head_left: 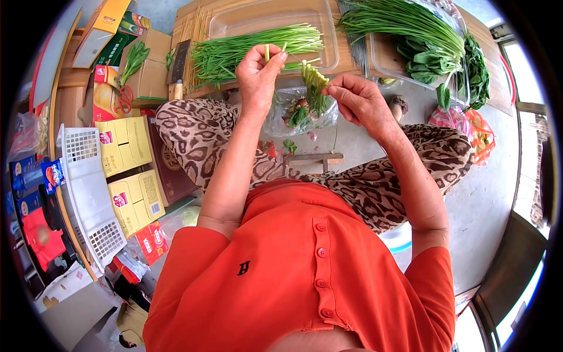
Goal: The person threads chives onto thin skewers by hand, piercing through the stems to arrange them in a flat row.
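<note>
My left hand [261,76] is closed in a pinch around a short green chive stem [267,53], in front of the clear tray. A thin skewer appears to run from its fingertips toward a row of chive pieces [315,85], packed side by side with green ends hanging down. My right hand [359,102] pinches the near end of that row; its fingers hide the skewer's end. Just beyond both hands, a pile of chives [252,50] lies across the clear plastic tray [275,13] on the wooden board.
Bamboo skewers [190,32] and a cleaver [179,61] lie left of the tray, metal skewers [355,44] to its right. Leafy greens [425,61] fill another tray. A plastic bag [278,120] with scraps sits below my hands. Boxes [124,144] and a white basket [88,193] stand left.
</note>
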A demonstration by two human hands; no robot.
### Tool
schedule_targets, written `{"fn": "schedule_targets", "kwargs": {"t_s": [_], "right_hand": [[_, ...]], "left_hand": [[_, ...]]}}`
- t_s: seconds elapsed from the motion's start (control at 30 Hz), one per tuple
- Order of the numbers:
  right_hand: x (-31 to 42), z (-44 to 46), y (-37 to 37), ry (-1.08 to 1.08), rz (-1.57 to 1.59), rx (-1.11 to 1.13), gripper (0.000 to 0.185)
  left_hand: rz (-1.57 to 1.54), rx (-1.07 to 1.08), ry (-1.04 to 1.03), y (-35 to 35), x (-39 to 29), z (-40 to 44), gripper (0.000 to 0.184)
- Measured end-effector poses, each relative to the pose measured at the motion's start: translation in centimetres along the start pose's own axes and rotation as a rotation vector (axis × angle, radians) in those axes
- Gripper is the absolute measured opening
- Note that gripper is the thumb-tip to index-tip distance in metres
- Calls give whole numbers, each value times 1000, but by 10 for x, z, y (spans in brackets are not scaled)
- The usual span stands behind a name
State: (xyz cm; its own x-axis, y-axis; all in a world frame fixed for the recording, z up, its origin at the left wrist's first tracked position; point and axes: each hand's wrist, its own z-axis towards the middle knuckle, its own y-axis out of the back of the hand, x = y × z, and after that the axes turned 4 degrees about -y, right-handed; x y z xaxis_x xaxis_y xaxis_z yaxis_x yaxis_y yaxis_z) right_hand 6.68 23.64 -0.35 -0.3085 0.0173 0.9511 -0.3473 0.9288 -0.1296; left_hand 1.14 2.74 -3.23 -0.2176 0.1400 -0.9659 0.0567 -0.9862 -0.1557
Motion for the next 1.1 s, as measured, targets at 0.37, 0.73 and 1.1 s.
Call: {"fn": "schedule_targets", "kwargs": {"t_s": [0.37, 0.73, 1.1], "right_hand": [[4, 1, -2, -32, -6, -23, 18], [6, 3, 16, -7, 46, -103, 19], [4, 2, 8, -45, 45, -37, 19]], "left_hand": [[133, 129, -52, -11, 1, -12, 7], [175, 25, -39, 7, -7, 0, 27], [-55, 74, 155, 2, -2, 1, 25]]}}
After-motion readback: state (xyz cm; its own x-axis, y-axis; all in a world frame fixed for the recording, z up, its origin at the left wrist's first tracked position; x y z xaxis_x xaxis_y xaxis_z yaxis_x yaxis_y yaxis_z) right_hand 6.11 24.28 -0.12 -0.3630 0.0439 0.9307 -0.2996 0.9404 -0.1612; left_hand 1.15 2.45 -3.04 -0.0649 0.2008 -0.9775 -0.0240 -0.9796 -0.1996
